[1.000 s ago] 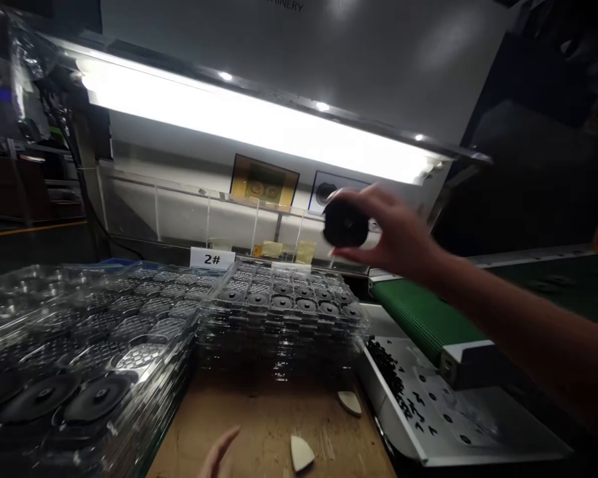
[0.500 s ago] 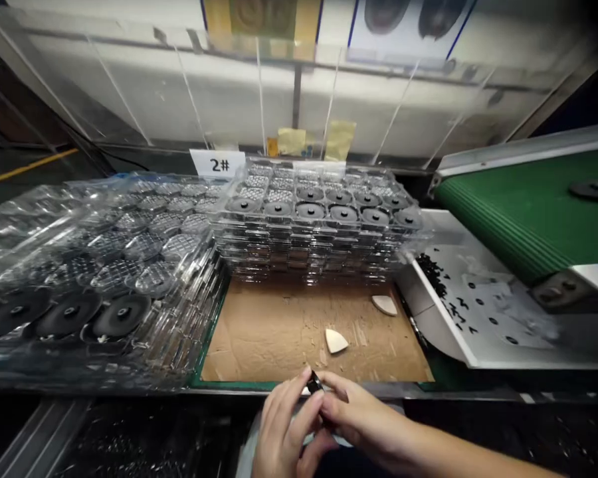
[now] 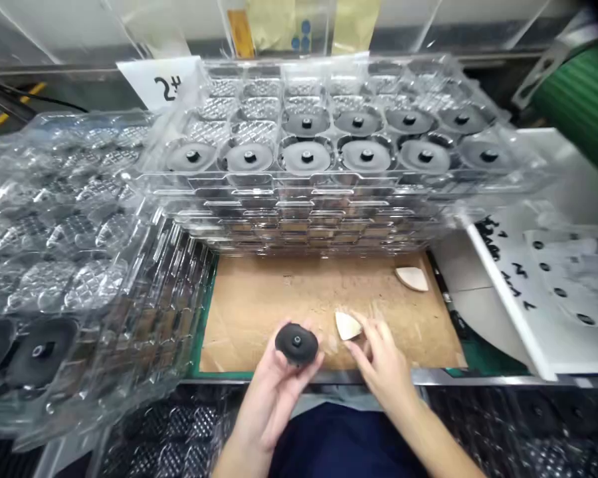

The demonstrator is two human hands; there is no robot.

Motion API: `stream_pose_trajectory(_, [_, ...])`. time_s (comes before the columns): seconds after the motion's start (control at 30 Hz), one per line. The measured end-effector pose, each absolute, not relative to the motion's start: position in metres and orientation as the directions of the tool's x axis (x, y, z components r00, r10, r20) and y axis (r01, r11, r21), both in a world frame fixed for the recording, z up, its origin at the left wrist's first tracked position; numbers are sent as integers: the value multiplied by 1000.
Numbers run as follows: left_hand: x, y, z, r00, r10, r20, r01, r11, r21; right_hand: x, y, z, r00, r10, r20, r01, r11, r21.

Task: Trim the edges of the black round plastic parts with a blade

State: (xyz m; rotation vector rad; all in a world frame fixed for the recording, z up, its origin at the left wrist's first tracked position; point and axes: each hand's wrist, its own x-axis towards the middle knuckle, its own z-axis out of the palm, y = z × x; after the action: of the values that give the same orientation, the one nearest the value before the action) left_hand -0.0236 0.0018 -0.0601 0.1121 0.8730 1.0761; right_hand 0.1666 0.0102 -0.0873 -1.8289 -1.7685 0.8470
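My left hand (image 3: 279, 392) holds a black, rounded disc-shaped part (image 3: 297, 344) with a small raised knob at its centre, knob side up. The fingers cradle it from below and at its rim. To its right, my right hand (image 3: 379, 355) has thumb and fingertips closed on the edge of a cream-coloured wedge-shaped piece (image 3: 347, 326) over the cardboard (image 3: 259, 305). Whether that piece is lifted off the cardboard cannot be made out. A second cream wedge (image 3: 412, 279) lies on the cardboard farther right.
Behind the cardboard stands a stack of clear plastic trays (image 3: 309, 199) with black disc parts in the top one. More clear trays (image 3: 99, 285) are stacked at the left. A white bin (image 3: 508, 318) with small black pieces is at right, below a green conveyor belt (image 3: 578, 99).
My hands, together around a black part before, have separated. The left now carries the disc part; the right has reached the nearer cream wedge. The camera view has tilted downward.
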Motion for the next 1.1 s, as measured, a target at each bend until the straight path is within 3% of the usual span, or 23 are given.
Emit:
stream_pose_trajectory(0.13, [-30, 21, -56, 185, 799, -572, -781, 473, 408, 164, 27, -110, -2, 996, -88, 735, -58, -676])
stream_pose_trajectory(0.33, [-20, 30, -61, 139, 787, -601, -779, 461, 425, 156, 38, -108, -224, 972, -74, 664, 96, -742])
stream_pose_trajectory(0.53, [-13, 39, -54, 182, 772, -609, -749, 510, 423, 158, 73, -53, -162, 984, -79, 599, 34, -800])
stream_pose_trajectory(0.67, [-9, 39, -48, 170, 751, -638, -701, 547, 457, 142, 81, -9, -286, 948, 140, 473, 266, -840])
stream_pose_trajectory(0.73, [-9, 37, -47, 177, 732, -658, -674, 577, 461, 137, 80, 0, -428, 896, 115, 496, 339, -799])
stream_pose_trajectory(0.8, [-9, 35, -46, 175, 735, -655, -675, 574, 463, 136, 80, 2, -473, 880, 44, 546, 332, -769])
stream_pose_trajectory(0.97, [-8, 36, -40, 188, 769, -611, -667, 557, 495, 146, 76, 0, -411, 900, 142, 416, 324, -850])
stream_pose_trajectory(1.1, [-11, 32, -35, 177, 797, -578, -671, 527, 521, 167, 50, -13, -436, 894, -106, 346, 58, -936])
